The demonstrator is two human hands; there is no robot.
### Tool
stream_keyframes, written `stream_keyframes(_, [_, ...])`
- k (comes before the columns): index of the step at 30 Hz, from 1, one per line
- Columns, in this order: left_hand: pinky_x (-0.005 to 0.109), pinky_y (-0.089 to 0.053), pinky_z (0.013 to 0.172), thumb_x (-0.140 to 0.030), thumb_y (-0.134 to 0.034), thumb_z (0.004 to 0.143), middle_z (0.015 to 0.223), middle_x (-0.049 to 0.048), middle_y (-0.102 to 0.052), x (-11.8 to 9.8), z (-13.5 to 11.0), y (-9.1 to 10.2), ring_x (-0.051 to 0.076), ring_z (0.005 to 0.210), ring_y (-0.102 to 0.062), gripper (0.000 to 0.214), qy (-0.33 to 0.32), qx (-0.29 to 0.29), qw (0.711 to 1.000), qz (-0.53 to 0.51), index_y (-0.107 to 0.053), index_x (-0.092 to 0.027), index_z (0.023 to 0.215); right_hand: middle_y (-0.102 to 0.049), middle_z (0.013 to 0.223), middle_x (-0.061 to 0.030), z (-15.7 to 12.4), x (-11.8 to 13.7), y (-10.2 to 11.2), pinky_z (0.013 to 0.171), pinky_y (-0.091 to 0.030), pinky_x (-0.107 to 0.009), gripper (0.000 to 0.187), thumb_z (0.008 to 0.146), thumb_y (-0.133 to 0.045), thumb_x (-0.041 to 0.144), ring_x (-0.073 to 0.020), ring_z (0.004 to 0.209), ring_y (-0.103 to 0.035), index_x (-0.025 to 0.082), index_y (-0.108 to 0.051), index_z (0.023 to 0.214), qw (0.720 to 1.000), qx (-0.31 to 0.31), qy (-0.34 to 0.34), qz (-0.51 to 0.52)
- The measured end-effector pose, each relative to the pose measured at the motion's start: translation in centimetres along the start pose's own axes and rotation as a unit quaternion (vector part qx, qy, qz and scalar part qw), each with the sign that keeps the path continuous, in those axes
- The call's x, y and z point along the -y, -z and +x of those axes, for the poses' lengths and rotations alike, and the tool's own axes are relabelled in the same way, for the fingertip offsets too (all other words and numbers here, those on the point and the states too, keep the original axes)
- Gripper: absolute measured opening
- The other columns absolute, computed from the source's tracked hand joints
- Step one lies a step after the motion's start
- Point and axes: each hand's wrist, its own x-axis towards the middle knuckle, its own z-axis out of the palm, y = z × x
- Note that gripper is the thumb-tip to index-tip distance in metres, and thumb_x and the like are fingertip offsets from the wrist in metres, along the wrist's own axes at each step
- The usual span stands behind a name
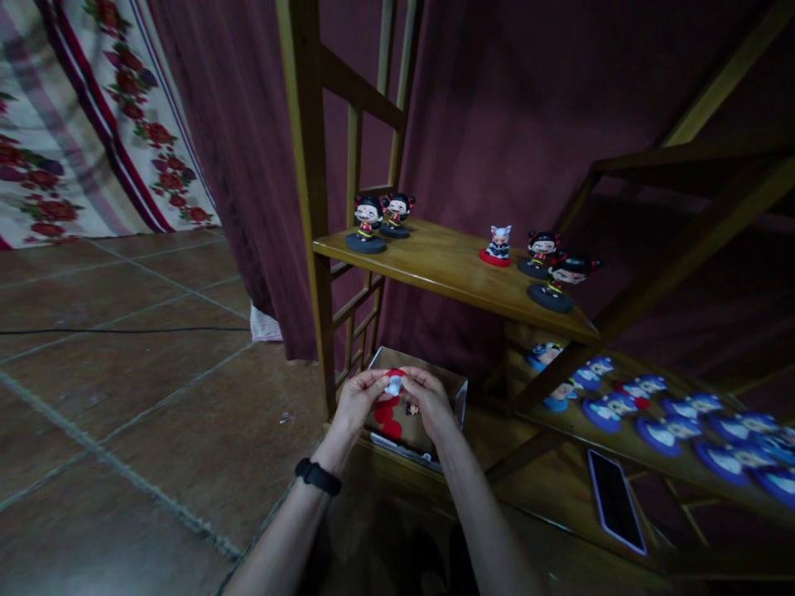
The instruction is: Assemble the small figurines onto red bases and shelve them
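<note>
Between the fingertips of my left hand (361, 401) and my right hand (430, 399) is a small white figurine (394, 384) with a red base. Both hands pinch it from either side, above an open cardboard box (456, 389). Inside the box lie red round pieces (387, 418) and a small dark-haired figure (412, 408), partly hidden by my right hand. A black band (318, 477) is around my left wrist.
A wooden shelf (435, 257) above the box carries several black-haired figurines (368, 219) and a white-haired figurine (498, 243) on a red base. Lower right, another shelf holds several blue-based figurines (667, 432). A phone (617, 501) lies below them. Tiled floor (155, 397) extends left.
</note>
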Motion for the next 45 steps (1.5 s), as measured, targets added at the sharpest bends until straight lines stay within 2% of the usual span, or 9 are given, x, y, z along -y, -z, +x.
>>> stream_keyframes(3, [0.023, -0.051, 0.058, -0.028, -0.071, 0.064, 0.078, 0.0055, -0.068, 0.3, 0.1, -0.1, 0.013, 0.060, -0.062, 0.030, 0.010, -0.009, 0.999, -0.029, -0.066, -0.012, 0.088, -0.068, 0.087, -0.0045, 0.2, -0.7, 0.0, 0.062, -0.049, -0.025, 0.028, 0.063, -0.070, 0.033, -0.0149, 0.072, -0.062, 0.018, -0.064, 0.086, 0.999, -0.019, -0.039, 0.032])
stream_keyframes(9, [0.021, -0.052, 0.058, -0.023, -0.070, 0.066, 0.084, 0.0063, -0.068, 0.3, 0.1, -0.1, 0.012, 0.067, -0.063, 0.030, 0.030, -0.018, 0.997, -0.069, -0.065, -0.013, 0.093, -0.069, 0.084, -0.0048, 0.4, -1.0, 0.1, 0.061, -0.052, -0.027, 0.030, 0.060, -0.071, 0.029, -0.0146, 0.068, -0.063, 0.017, -0.064, 0.087, 0.995, -0.025, -0.059, 0.079])
stream_keyframes(13, [0.023, -0.053, 0.065, -0.019, -0.069, 0.066, 0.091, 0.0089, -0.068, 0.1, 0.3, 0.0, 0.014, 0.076, -0.064, 0.027, 0.062, 0.007, 0.994, -0.091, -0.065, -0.012, 0.092, -0.070, 0.084, -0.0050, 0.5, -0.8, 0.3, 0.065, -0.052, -0.028, 0.028, 0.060, -0.071, 0.027, -0.0159, 0.072, -0.065, 0.018, -0.064, 0.085, 0.994, -0.015, -0.060, 0.091])
stream_keyframes(17, [0.025, -0.052, 0.071, -0.018, -0.070, 0.066, 0.095, 0.0105, -0.067, -0.2, 0.2, 0.0, 0.017, 0.082, -0.064, 0.032, 0.067, 0.030, 0.993, -0.088, -0.064, -0.011, 0.097, -0.070, 0.086, -0.0052, 0.5, -0.7, 0.5, 0.070, -0.051, -0.030, 0.028, 0.061, -0.071, 0.026, -0.0167, 0.077, -0.065, 0.018, -0.064, 0.087, 0.994, -0.005, -0.060, 0.089])
stream_keyframes(22, [0.027, -0.051, 0.072, -0.016, -0.073, 0.063, 0.087, 0.0083, -0.068, 0.1, 0.0, 0.0, 0.015, 0.076, -0.064, 0.046, 0.054, 0.064, 0.994, -0.070, -0.060, -0.013, 0.106, -0.070, 0.090, -0.0052, 0.6, -0.8, 0.7, 0.073, -0.050, -0.031, 0.032, 0.059, -0.071, 0.026, -0.0178, 0.081, -0.065, 0.019, -0.063, 0.089, 0.995, -0.004, -0.060, 0.078])
stream_keyframes(26, [0.029, -0.051, 0.070, -0.017, -0.074, 0.062, 0.086, 0.0074, -0.068, 0.6, 0.1, 0.2, 0.016, 0.074, -0.064, 0.046, 0.033, 0.074, 0.995, -0.058, -0.060, -0.014, 0.106, -0.069, 0.093, -0.0044, 0.6, -0.7, 0.6, 0.074, -0.049, -0.029, 0.033, 0.058, -0.071, 0.024, -0.0164, 0.082, -0.064, 0.019, -0.063, 0.090, 0.995, 0.012, -0.058, 0.079])
stream_keyframes(34, [0.028, -0.051, 0.071, -0.021, -0.076, 0.059, 0.089, 0.0091, -0.069, 0.7, 0.3, 0.3, 0.016, 0.074, -0.065, 0.045, 0.028, 0.070, 0.996, -0.040, -0.064, -0.013, 0.101, -0.070, 0.087, -0.0055, 0.6, -0.5, 0.5, 0.072, -0.049, -0.029, 0.028, 0.057, -0.072, 0.025, -0.0162, 0.076, -0.064, 0.016, -0.065, 0.083, 0.996, 0.023, -0.049, 0.066])
stream_keyframes(39, [0.024, -0.050, 0.065, -0.021, -0.076, 0.058, 0.084, 0.0083, -0.070, 0.8, 0.4, 0.3, 0.015, 0.069, -0.064, 0.044, 0.023, 0.062, 0.998, -0.019, -0.065, -0.012, 0.100, -0.070, 0.084, -0.0050, 0.6, -0.6, 0.6, 0.069, -0.050, -0.029, 0.028, 0.057, -0.072, 0.025, -0.0158, 0.073, -0.064, 0.017, -0.066, 0.083, 0.997, 0.017, -0.052, 0.063])
stream_keyframes(45, [0.022, -0.051, 0.066, -0.021, -0.076, 0.059, 0.083, 0.0073, -0.070, 0.5, 0.4, 0.2, 0.013, 0.069, -0.064, 0.043, 0.038, 0.032, 0.998, -0.029, -0.065, -0.012, 0.099, -0.070, 0.089, -0.0067, 0.6, -0.6, 0.6, 0.073, -0.050, -0.031, 0.030, 0.059, -0.071, 0.026, -0.0173, 0.078, -0.065, 0.016, -0.065, 0.087, 0.995, 0.021, -0.068, 0.075])
